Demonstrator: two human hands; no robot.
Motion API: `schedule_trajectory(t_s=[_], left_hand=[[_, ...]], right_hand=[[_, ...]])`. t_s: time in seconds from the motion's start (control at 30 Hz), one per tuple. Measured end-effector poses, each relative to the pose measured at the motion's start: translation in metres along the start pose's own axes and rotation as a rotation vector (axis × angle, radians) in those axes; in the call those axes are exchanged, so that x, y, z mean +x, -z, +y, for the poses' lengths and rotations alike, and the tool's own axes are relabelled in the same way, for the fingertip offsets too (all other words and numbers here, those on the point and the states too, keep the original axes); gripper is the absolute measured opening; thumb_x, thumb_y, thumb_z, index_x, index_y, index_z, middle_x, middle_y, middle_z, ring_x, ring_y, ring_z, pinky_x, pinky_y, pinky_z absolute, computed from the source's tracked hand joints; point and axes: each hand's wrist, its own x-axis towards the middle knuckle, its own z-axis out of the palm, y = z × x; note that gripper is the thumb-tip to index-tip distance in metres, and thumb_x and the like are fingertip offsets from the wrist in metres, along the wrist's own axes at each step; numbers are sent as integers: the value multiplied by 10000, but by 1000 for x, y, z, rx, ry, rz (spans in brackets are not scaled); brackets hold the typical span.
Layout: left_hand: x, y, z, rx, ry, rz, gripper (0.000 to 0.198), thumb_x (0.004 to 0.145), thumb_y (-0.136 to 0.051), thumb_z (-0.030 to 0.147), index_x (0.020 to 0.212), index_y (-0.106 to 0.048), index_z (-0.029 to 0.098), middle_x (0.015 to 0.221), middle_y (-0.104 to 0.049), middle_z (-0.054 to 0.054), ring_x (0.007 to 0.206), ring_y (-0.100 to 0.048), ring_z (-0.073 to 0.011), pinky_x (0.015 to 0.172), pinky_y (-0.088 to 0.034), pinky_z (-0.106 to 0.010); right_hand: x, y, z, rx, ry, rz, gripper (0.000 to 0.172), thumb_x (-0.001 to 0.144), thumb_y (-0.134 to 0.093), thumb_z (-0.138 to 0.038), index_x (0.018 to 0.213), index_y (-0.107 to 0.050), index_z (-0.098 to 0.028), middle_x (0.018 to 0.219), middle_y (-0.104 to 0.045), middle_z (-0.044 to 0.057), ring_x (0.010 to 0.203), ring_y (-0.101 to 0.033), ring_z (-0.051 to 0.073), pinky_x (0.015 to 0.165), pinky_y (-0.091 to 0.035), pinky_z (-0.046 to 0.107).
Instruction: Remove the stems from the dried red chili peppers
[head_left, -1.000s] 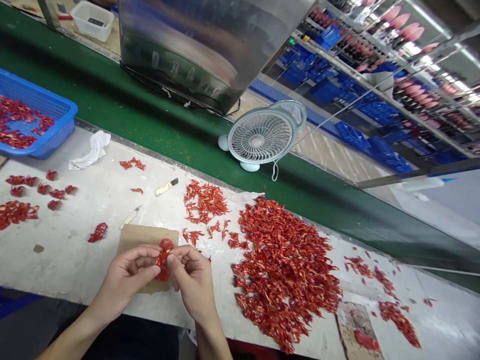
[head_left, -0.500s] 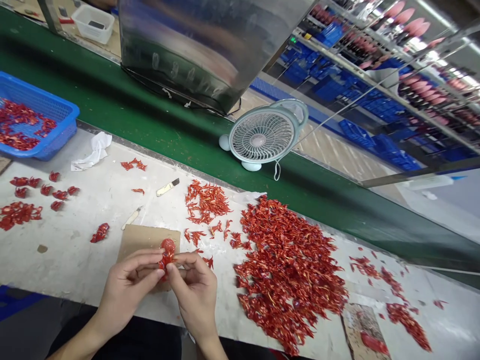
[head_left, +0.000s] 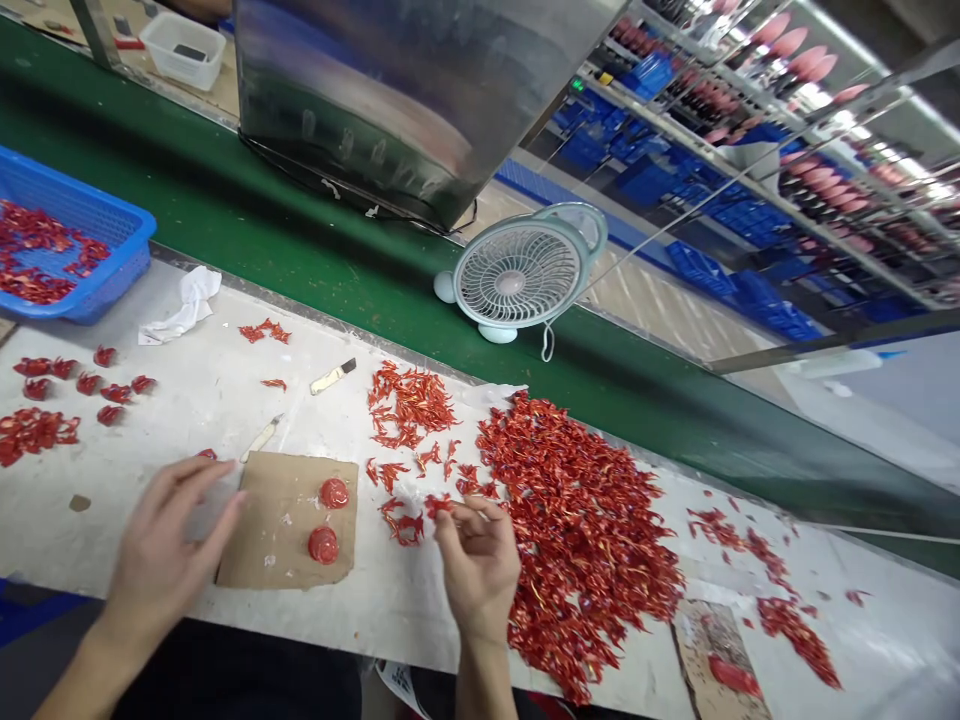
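My left hand [head_left: 161, 545] hovers open over the white table top [head_left: 135, 500], fingers apart, holding nothing, just left of a brown cardboard sheet [head_left: 270, 520]. Two round red discs [head_left: 334, 493] [head_left: 323, 545] lie on that sheet near its right edge. My right hand [head_left: 480, 570] is at the edge of a large heap of glossy red twisted pieces [head_left: 577, 530]. Its thumb and forefinger pinch a small red piece [head_left: 439, 505]. Below the fingertips lies a smaller loose cluster [head_left: 401, 525].
Two small utility knives [head_left: 334, 376] [head_left: 262, 437] lie near the cardboard. At left stand a blue plastic basket [head_left: 75, 235] of red pieces and a crumpled white cloth [head_left: 184, 305]. A green belt [head_left: 337, 250] runs behind the table, with a small fan [head_left: 517, 275] beyond it.
My hands have parted: the left moved left, the right moved right to the heap. The red discs they held together above the cardboard now lie on it.
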Motion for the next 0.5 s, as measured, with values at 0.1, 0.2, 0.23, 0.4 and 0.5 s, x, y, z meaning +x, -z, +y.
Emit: schedule_trajectory(t_s=[0.1, 0.2, 0.23, 0.4, 0.5], left_hand=[[12, 17, -27, 220, 53, -38, 400, 906, -622, 452, 1243, -647, 239, 1207, -584, -104, 1103, -614, -315, 849, -547, -369], [15, 23, -39, 257, 92, -166, 317, 928, -562, 469, 1151, -657, 265, 1127, -636, -55, 995, -659, -283, 770, -516, -334], [15, 24, -40, 250, 114, -200, 288, 932, -554, 464, 1115, -661, 269, 1105, -662, -38, 958, -672, -271, 781, -505, -333], [15, 29, -36, 207, 186, -273, 256, 916, -579, 492, 1040, -680, 292, 1080, -731, 26, 891, -698, -236, 746, -487, -282], [17, 31, -37, 177, 124, -244, 234, 921, -580, 475, 1025, -677, 289, 1030, -741, 44, 845, -706, -205, 762, -492, -245]], right_hand=[[31, 51, 25, -407, 12, 174, 432, 806, -714, -431, 1138, -559, -201, 865, -716, 52, 752, -679, 214, 720, -536, 343], [53, 88, 41, -671, -20, 134, 444, 775, -686, -455, 1118, -596, -188, 845, -726, 56, 734, -675, 233, 730, -522, 358], [56, 93, 43, -717, -25, 119, 444, 772, -676, -470, 1102, -614, -179, 849, -724, 66, 718, -667, 234, 718, -519, 359], [46, 66, 16, -689, 108, 100, 398, 862, -630, -497, 1068, -684, -161, 893, -710, 103, 726, -630, 225, 690, -508, 350], [18, 35, -32, -448, 192, -225, 244, 924, -626, -417, 1014, -714, -209, 807, -701, 58, 644, -610, 194, 570, -478, 298]])
